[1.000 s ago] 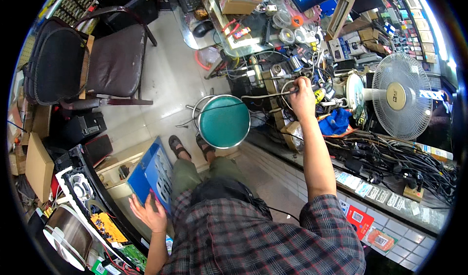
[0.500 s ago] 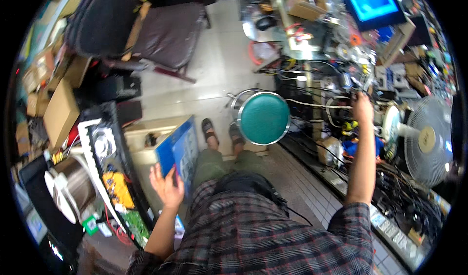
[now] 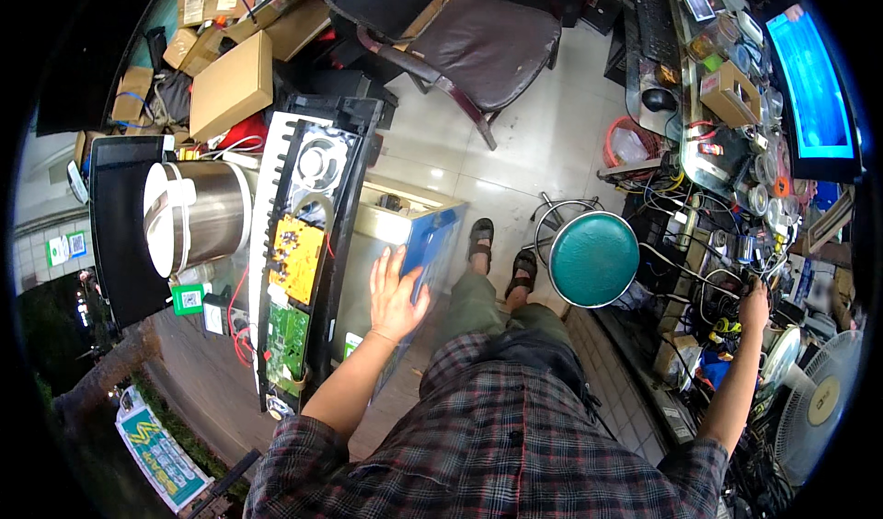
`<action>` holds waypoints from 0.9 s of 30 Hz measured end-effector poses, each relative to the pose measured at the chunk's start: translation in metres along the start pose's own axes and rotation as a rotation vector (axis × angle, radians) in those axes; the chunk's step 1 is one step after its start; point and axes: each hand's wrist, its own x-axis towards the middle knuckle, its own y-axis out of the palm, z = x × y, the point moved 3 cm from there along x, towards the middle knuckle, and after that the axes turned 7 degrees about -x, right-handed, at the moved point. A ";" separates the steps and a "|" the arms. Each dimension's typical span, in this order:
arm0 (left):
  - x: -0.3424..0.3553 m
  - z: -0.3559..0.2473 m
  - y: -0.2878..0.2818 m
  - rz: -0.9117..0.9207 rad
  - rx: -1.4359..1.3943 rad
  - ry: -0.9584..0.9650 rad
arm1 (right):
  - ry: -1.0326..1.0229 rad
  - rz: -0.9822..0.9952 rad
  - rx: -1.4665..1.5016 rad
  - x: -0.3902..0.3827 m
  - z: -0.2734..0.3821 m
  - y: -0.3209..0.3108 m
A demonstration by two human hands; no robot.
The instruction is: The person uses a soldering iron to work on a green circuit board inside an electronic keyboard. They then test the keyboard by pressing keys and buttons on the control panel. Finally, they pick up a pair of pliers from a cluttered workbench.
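Sitting well to the left of the fingers of the left hand (image 3: 397, 296), a steel pot (image 3: 221, 211) is standing beside a long black frame (image 3: 342, 252). The frame is lying nearer those fingers and carrying a yellow board (image 3: 299, 257) and a green board (image 3: 287, 335). The left hand is spreading its fingers and holding nothing; they are pointing toward a blue panel (image 3: 430, 241), though whether they are touching it, I cannot tell. A green stool (image 3: 593, 259) is standing between both hands' fingers. From beside it, a pale cable (image 3: 681, 267) is running rightward to the right hand (image 3: 754, 305), whose fingers are curling in and gripping it among tangled wires. Beyond those fingers a monitor (image 3: 814, 86) is glowing blue; nearer the body and rightward, a fan (image 3: 823, 401) is standing.
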 end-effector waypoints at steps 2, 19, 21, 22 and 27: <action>0.001 -0.001 0.002 -0.002 -0.040 -0.008 | -0.009 0.005 -0.037 0.009 -0.008 -0.001; -0.025 0.007 -0.056 -0.073 -0.574 -0.154 | -1.340 -0.123 0.214 -0.190 0.438 -0.385; -0.053 0.000 -0.107 -0.137 -0.455 -0.175 | -1.546 -0.254 0.265 -0.244 0.497 -0.422; -0.075 0.010 -0.131 -0.144 -0.381 -0.185 | -1.624 -0.316 0.313 -0.268 0.520 -0.445; -0.219 0.095 -0.265 -0.426 -0.010 -0.644 | -1.922 -0.596 0.409 -0.354 0.618 -0.534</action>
